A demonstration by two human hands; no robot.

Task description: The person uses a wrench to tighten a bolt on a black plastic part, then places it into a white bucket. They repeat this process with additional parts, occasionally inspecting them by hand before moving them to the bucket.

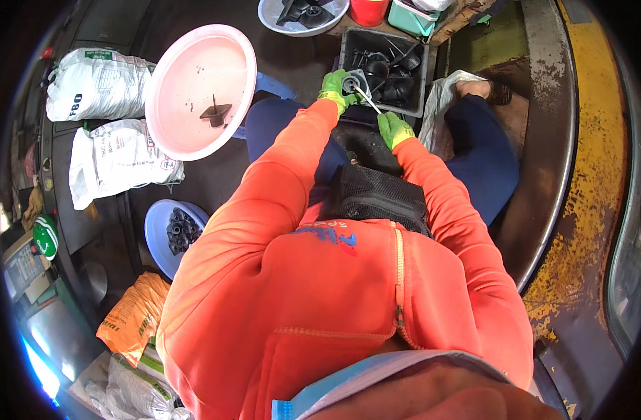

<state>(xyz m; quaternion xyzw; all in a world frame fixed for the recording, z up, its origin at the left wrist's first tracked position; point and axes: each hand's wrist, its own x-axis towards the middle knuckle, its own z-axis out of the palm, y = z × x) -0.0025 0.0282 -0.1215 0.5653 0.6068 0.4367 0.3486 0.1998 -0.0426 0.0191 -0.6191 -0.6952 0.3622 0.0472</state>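
Note:
My left hand [334, 87], in a green and yellow glove, grips a small dark plastic part [352, 83] with a round opening, near the left side of a black crate [423, 80]. My right hand [394, 131], gloved alike, is closed round a thin, pale rod-like tool [369, 100]. The tool slants up to the left, and its far end meets the part's opening. Its exact tip is too small to make out. Several black plastic parts [397, 87] lie in the crate.
A pink basin [168, 63] with one black flanged part [216, 113] stands to the left. Beside it are white sacks [117, 157] and a blue basin [156, 231] of small dark pieces. A white basin [297, 31], red container [368, 12] and green container [410, 22] stand at the back.

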